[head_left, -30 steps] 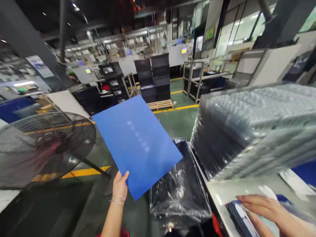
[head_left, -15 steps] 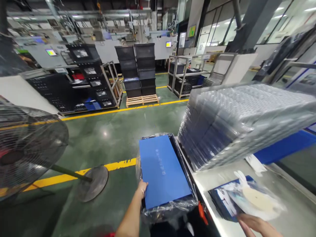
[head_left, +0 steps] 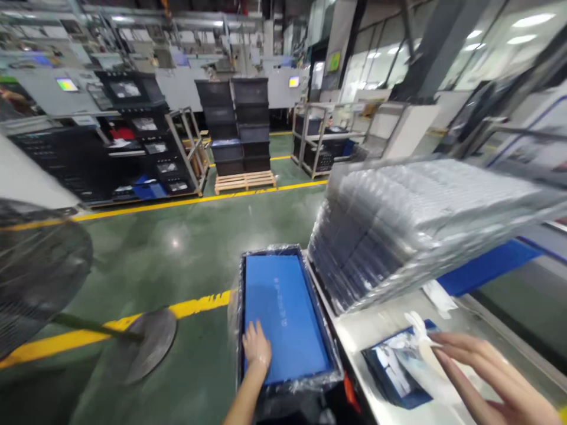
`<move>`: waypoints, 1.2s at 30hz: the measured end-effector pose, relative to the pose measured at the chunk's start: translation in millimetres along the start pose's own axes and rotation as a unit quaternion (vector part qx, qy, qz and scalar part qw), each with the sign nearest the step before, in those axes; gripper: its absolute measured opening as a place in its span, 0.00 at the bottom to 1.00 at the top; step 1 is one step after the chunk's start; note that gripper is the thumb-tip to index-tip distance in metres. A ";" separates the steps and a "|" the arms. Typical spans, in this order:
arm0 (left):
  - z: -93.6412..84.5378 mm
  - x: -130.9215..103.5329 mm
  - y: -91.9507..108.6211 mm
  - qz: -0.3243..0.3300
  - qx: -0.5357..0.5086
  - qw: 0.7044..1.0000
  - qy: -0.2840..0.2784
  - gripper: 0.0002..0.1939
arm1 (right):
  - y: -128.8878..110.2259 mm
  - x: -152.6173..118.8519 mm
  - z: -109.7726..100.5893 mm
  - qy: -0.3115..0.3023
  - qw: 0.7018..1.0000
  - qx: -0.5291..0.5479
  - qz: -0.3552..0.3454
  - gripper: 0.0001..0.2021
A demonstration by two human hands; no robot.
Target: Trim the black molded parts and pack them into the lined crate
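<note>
My left hand [head_left: 257,346] lies on the left part of a blue sheet [head_left: 283,319], fingers stretched out flat. The sheet, with faint pale lettering, sits inside a dark, plastic-lined bin [head_left: 325,313]. My right hand [head_left: 491,372] is over the bench at the right, fingers extended and thumb a little apart. Its fingertips are near a white, rabbit-ear-shaped piece [head_left: 416,324] and a pale disc in clear plastic, now largely covered by the hand. Whether the fingertips touch these is unclear. A small dark blue box [head_left: 411,398] with white contents lies beside them.
A large stack of plastic-wrapped trays [head_left: 376,236] stands on the bench [head_left: 354,330]. To the left is a floor fan [head_left: 42,277] with a round base [head_left: 150,342]. Stacked black crates [head_left: 234,124] stand on a wooden pallet [head_left: 245,182] across the aisle. Something orange [head_left: 351,394] is beside the bin.
The blue sheet has gone from lying askew over the bin's edge to sitting squarely inside it. My left hand moved from its edge onto its top. My right hand rose toward the white piece.
</note>
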State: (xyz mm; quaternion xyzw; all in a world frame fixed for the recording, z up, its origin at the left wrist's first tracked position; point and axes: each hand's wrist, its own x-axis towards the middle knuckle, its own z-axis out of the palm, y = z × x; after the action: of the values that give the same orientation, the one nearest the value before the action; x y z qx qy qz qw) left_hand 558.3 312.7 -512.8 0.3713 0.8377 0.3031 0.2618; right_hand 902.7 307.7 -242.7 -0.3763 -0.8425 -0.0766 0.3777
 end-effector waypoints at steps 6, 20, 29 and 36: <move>2.7 14.9 75.1 0.179 0.034 0.983 0.010 0.25 | 36.0 126.0 -18.3 0.118 0.990 -0.061 0.040 0.13; -53.9 -60.0 317.9 0.615 -0.118 0.733 0.264 0.25 | 58.9 183.9 -19.8 -0.190 0.957 0.021 0.217 0.26; -38.1 -75.7 342.0 0.623 -0.152 0.727 0.245 0.27 | 60.7 191.7 -13.0 -0.264 0.931 0.051 0.249 0.26; -39.6 -77.6 345.0 0.619 -0.160 0.731 0.239 0.27 | 67.1 191.6 -20.2 -0.282 0.934 0.081 0.206 0.27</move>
State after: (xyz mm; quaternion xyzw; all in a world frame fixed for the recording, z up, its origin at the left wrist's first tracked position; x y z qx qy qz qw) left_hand 737.4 426.1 -227.1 0.6756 0.3961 0.6065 -0.1370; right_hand 878.2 457.1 -105.9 -0.5160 -0.8217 0.1804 0.1615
